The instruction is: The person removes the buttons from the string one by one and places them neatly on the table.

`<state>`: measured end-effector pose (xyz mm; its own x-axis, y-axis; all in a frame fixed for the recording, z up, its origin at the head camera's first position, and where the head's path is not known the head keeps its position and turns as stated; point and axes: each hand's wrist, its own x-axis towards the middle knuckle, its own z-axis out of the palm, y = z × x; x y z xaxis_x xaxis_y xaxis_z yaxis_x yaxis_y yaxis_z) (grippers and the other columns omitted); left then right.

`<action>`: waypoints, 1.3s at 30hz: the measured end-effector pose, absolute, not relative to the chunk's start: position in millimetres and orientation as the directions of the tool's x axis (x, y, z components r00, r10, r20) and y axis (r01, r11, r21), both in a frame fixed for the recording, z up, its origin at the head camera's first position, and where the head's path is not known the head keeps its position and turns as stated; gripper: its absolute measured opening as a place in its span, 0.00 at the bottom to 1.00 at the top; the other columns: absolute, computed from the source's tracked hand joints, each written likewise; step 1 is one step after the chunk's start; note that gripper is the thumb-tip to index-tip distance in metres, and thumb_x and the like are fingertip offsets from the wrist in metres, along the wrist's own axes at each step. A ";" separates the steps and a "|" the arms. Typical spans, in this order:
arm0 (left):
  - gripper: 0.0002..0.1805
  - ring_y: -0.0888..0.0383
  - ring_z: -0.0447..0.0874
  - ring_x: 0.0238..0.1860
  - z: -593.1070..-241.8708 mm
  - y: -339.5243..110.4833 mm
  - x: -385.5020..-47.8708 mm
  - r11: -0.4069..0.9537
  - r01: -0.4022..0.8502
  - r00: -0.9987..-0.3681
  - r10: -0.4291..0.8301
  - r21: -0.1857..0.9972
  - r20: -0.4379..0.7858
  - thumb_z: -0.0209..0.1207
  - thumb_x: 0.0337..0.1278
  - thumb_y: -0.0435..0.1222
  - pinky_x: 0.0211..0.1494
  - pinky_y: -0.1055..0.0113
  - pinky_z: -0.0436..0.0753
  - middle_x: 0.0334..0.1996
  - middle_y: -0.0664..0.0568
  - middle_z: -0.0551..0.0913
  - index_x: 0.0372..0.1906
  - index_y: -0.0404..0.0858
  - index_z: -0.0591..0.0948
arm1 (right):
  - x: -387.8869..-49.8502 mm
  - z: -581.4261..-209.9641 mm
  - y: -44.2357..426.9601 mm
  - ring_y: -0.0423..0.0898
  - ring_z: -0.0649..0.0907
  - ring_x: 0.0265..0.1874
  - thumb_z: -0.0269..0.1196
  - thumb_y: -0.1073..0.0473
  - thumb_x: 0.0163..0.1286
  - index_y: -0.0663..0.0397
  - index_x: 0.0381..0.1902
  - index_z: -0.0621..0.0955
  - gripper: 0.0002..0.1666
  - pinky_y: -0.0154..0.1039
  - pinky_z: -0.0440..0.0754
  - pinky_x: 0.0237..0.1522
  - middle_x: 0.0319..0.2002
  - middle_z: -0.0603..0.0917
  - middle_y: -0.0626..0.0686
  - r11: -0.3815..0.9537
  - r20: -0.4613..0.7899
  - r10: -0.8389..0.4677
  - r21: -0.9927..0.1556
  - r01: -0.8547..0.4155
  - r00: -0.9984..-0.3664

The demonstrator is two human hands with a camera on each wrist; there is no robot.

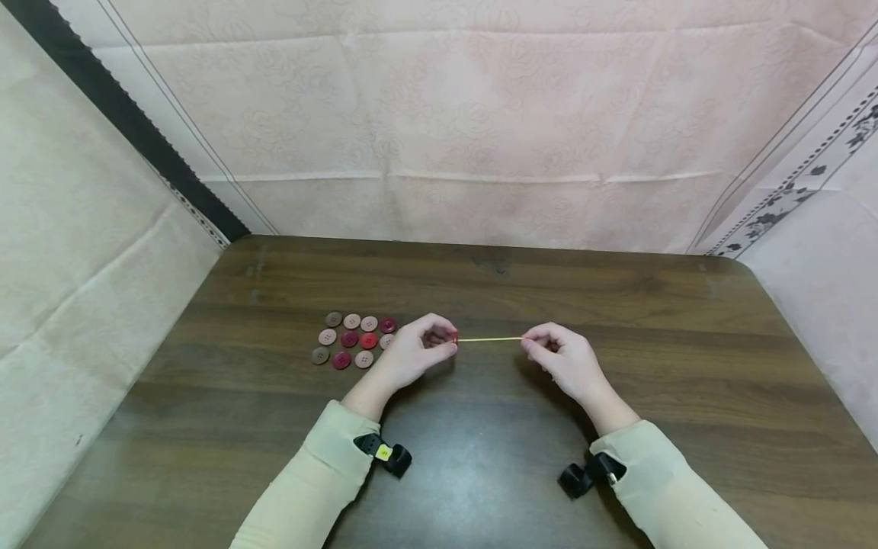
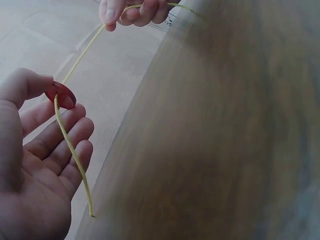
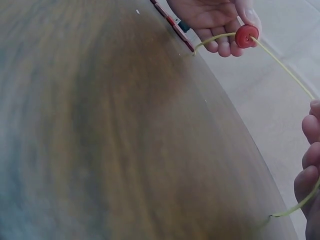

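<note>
A red button is pinched between the thumb and a finger of my left hand, held up over the table. A yellow string runs through a hole in the button. One loose end of it hangs down past the left palm in the left wrist view. My right hand pinches the string farther along, and the stretch between the hands is straight. Beyond the right fingers the string's other end sticks out, as the right wrist view shows. Which hole the string passes through is hard to tell.
Several buttons in rows lie on the wooden table left of my left hand, among them a red button, a brown button and a pink button. Patterned cloth hangs behind the table's far edge.
</note>
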<state>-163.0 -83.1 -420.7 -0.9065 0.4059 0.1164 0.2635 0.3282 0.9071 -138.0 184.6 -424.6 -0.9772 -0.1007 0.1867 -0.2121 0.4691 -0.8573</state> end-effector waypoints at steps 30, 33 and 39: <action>0.10 0.58 0.77 0.40 -420.2 -92.5 -162.7 0.392 0.205 -0.935 0.349 0.897 0.062 0.62 0.56 0.37 0.46 0.62 0.75 0.37 0.55 0.80 0.44 0.44 0.79 | -127.1 -403.1 181.4 0.39 0.73 0.15 0.62 0.65 0.63 0.61 0.34 0.80 0.03 0.35 0.72 0.15 0.21 0.79 0.54 0.465 0.189 -0.103 -0.859 -0.215 -0.977; 0.10 0.58 0.77 0.40 -420.4 -93.4 -163.2 0.384 0.214 -0.932 0.355 0.898 0.070 0.62 0.56 0.36 0.46 0.62 0.75 0.37 0.54 0.80 0.44 0.44 0.79 | -122.3 -393.0 178.2 0.38 0.72 0.15 0.62 0.67 0.63 0.63 0.34 0.80 0.03 0.34 0.72 0.15 0.21 0.79 0.55 0.474 0.179 -0.093 -0.857 -0.202 -0.979; 0.10 0.57 0.77 0.40 -419.3 -95.8 -163.8 0.378 0.227 -0.928 0.363 0.898 0.082 0.62 0.56 0.35 0.46 0.62 0.76 0.37 0.54 0.80 0.44 0.43 0.79 | -122.2 -394.3 179.9 0.38 0.72 0.15 0.62 0.67 0.63 0.64 0.34 0.80 0.03 0.35 0.72 0.14 0.21 0.79 0.57 0.468 0.178 -0.088 -0.861 -0.198 -0.980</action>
<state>-163.8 -95.8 -419.3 -0.9282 0.3630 0.0815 0.2265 0.3776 0.8978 -122.2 179.9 -394.3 -0.9801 -0.0879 0.1779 -0.1983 0.4680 -0.8612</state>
